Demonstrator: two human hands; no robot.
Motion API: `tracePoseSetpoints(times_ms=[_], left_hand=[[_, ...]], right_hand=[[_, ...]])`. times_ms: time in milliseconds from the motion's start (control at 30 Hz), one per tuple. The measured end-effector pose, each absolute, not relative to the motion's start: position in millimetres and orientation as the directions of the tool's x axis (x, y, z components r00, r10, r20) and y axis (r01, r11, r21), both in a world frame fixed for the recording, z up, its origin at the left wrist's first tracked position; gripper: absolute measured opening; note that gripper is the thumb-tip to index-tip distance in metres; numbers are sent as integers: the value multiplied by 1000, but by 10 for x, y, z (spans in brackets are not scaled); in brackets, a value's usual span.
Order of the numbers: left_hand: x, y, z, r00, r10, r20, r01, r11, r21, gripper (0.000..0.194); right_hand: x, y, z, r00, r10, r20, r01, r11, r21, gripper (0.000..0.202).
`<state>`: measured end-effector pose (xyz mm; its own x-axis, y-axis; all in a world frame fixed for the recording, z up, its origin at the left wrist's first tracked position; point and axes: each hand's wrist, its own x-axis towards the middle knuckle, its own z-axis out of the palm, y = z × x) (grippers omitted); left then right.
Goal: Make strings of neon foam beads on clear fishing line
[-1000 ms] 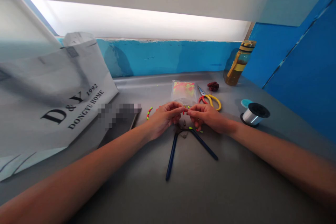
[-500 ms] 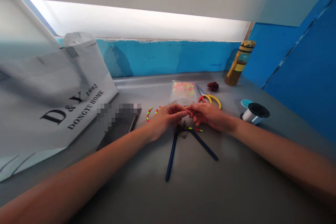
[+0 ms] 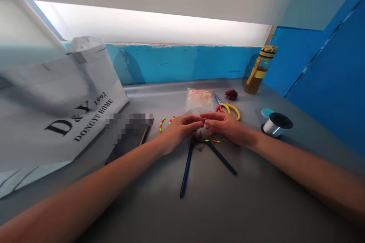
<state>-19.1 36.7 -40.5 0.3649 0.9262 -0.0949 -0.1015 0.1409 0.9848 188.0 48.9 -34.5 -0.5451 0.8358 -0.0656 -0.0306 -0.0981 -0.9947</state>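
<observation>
My left hand (image 3: 186, 127) is closed in a pinch, thumb against fingertips, over the table. Facing it, my right hand (image 3: 224, 124) curls its thumb and fingers together, its fingertips meeting those of the left. Whatever lies between the fingertips is too small and covered to make out. Below both hands lie pliers (image 3: 186, 171) with dark blue handles spread apart; the hands partly hide their head. Loose red and yellow-green beads (image 3: 218, 141) rest by the right handle. Left of my left hand is a curved row of similar beads (image 3: 161, 124), with another row (image 3: 170, 121) partly covered.
Behind the hands are a clear bag of beads (image 3: 199, 98), scissors (image 3: 232, 110) and a dark red bundle (image 3: 231, 94). A spool of clear line (image 3: 275, 127) and a bottle (image 3: 256, 78) stand right. A white shopping bag (image 3: 65, 114) and a dark flat object (image 3: 128, 140) are left.
My right hand's fingers have shifted: the index finger now reaches over toward the left fingertips, and the lower fingers are tucked higher. My left hand stays nearly in place.
</observation>
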Motion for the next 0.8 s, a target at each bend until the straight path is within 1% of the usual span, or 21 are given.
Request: tracePoseSetpoints(times_ms=[100, 167, 233, 300, 367, 433, 500, 600, 733, 800], left_hand=[[-212, 381, -397, 381, 917, -120, -133, 183, 974, 24], [-224, 381, -371, 400, 906, -140, -160, 220, 962, 29], [-227, 370, -329, 406, 899, -161, -213, 265, 941, 31], [-223, 354, -281, 399, 900, -175, -287, 304, 908, 29], [-214, 339, -237, 400, 899, -177, -351, 329, 877, 26], [-205, 329, -208, 401, 901, -164, -390, 330, 860, 24], [-200, 326, -198, 384, 911, -150, -410, 314, 856, 23], [-204, 329, -206, 366, 918, -149, -425, 308, 851, 22], [-223, 340, -206, 375, 910, -177, -396, 329, 857, 23], [-232, 350, -188, 366, 912, -185, -397, 333, 856, 22]], right_hand=[[1853, 456, -342, -511, 859, 2, 34, 23, -999, 46], [1836, 447, -338, -475, 878, 62, 45, 95, -994, 56], [1824, 444, -331, -426, 900, 94, 31, 119, -992, 68], [1809, 436, -316, -397, 915, 75, 10, 86, -996, 71], [1789, 413, -297, -421, 907, 21, -12, 18, -1000, 66], [1762, 378, -276, -483, 875, -20, -30, -40, -999, 58], [1739, 339, -257, -521, 853, -35, -36, -63, -997, 54], [1726, 295, -227, -515, 856, -44, 17, -41, -999, 49], [1742, 287, -194, -536, 842, -51, 109, 10, -994, 26], [1755, 306, -204, -520, 852, -68, 139, 7, -990, 21]])
